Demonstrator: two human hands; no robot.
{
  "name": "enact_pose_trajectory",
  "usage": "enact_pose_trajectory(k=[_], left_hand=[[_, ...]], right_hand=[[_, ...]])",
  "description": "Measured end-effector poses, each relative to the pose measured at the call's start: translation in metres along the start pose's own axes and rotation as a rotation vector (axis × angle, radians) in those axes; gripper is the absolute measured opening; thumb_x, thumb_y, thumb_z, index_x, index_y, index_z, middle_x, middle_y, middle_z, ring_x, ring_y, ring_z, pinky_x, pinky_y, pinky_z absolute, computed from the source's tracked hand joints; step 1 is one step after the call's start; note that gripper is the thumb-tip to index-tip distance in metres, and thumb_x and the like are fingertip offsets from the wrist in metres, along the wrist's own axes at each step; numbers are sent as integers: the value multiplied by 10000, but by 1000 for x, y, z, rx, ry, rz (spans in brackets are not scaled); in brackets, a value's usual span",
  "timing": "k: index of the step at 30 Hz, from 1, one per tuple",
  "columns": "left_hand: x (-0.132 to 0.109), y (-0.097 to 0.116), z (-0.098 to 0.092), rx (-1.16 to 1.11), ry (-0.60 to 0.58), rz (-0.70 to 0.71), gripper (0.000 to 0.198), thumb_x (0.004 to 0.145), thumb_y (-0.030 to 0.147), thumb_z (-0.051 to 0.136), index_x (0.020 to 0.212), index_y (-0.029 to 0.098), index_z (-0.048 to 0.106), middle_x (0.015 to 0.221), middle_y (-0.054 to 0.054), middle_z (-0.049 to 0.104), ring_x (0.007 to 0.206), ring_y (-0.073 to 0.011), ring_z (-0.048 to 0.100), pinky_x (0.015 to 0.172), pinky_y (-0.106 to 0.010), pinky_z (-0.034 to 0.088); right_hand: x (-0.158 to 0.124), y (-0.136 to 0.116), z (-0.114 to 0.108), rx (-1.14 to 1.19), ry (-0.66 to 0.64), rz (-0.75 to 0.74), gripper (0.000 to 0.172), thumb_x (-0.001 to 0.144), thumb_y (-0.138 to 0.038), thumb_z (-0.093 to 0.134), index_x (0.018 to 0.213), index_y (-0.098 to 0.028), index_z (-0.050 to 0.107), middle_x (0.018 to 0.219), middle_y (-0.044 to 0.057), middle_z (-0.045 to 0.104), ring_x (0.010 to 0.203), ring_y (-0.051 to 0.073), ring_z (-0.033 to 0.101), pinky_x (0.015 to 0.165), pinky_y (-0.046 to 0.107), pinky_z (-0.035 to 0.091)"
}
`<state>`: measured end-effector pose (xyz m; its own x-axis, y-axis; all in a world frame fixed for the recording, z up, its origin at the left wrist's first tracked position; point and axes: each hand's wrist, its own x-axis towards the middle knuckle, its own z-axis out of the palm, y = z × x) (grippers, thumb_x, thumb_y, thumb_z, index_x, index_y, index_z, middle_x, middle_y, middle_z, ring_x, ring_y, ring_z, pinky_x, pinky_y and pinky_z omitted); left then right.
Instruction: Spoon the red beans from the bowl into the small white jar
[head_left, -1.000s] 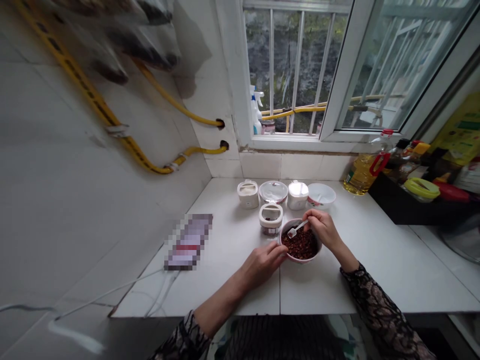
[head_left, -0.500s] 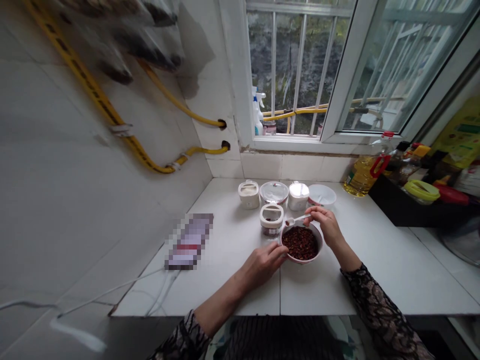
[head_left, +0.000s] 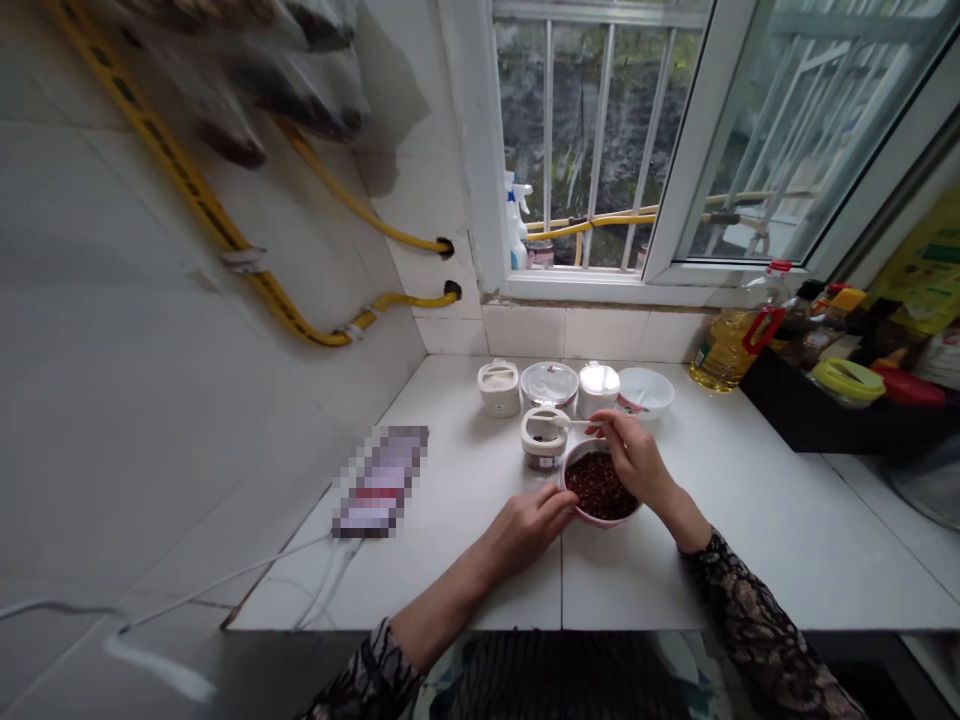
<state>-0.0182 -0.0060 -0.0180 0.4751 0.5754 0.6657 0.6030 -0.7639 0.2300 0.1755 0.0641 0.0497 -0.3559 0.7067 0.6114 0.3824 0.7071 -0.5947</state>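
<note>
1. The person wears black lace sleeves with a pale floral pattern showing through: the left sleeve [head_left: 371,675] and the right sleeve [head_left: 757,625].
2. The sleeves stop short along the forearms, so the left hand [head_left: 529,525] and the right hand [head_left: 634,460] are bare.
3. Between the arms, a dark garment [head_left: 562,680] shows fine vertical stripes, edged by teal-and-white patterned cloth.

cam: your head-worn view | looks: forward and down across the counter [head_left: 750,540] to the window [head_left: 592,140] | range: bowl [head_left: 592,520] close below you, within arm's reach | shared: single view
</note>
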Motion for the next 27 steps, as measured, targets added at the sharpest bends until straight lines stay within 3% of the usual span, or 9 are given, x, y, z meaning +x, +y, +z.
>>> enact_pose_trajectory(k=[4, 8, 12, 14, 17, 20, 27], left_hand=[[0, 0, 0, -24, -4, -7, 177, 1012, 244, 415, 1062, 161, 563, 867, -52, 645, 693, -118, 656, 594, -198, 548], [0, 0, -1, -29, -15, -8, 172, 1012, 240, 413, 1060, 164, 560, 866, -51, 643, 693, -120, 656, 598, -201, 549], [0, 0, -1, -3, -13, 4, 189, 1021, 263, 391, 1047, 163, 549, 845, -47, 637, 674, -126, 652, 577, -203, 540], [1, 0, -1, 6, -8, 12, 187, 1022, 261, 391, 1050, 162, 546, 836, -45, 632, 667, -127, 650, 575, -202, 536], [1, 1, -2, 6, 2, 19, 176, 1017, 249, 399, 1050, 163, 549, 837, -44, 629, 664, -122, 646, 581, -199, 535], [2, 1, -2, 2, -3, 12, 162, 1011, 239, 412, 1048, 163, 550, 843, -45, 631, 672, -121, 647, 586, -198, 535], [1, 1, -3, -11, -27, -4, 149, 1002, 232, 434, 1045, 163, 559, 846, -46, 633, 675, -123, 644, 583, -202, 534]], right_hand=[[-2, 3, -17, 204, 28, 225, 193, 948, -339, 437, 947, -208, 579, 726, 23, 649, 691, 182, 633, 661, 301, 494], [-2, 6, -28, 95, -72, 257, 182, 893, -288, 450, 822, -208, 597, 613, -3, 592, 615, 170, 572, 656, 297, 451], [-2, 6, -22, -22, -205, 198, 187, 827, -202, 439, 718, -220, 590, 564, -16, 580, 640, 175, 535, 747, 317, 418], [-3, 6, -17, 36, -240, 233, 185, 813, -199, 435, 697, -220, 576, 516, -29, 542, 586, 162, 514, 710, 302, 413], [-4, 9, -14, 202, -223, 384, 159, 797, -235, 440, 699, -213, 562, 476, -47, 496, 487, 140, 470, 568, 267, 382], [-4, 12, -16, 328, -206, 509, 142, 766, -262, 450, 713, -200, 567, 468, -51, 504, 472, 134, 475, 520, 250, 363], [-4, 11, -12, 343, -206, 519, 140, 738, -270, 474, 696, -194, 583, 458, -55, 504, 458, 120, 468, 501, 240, 355]])
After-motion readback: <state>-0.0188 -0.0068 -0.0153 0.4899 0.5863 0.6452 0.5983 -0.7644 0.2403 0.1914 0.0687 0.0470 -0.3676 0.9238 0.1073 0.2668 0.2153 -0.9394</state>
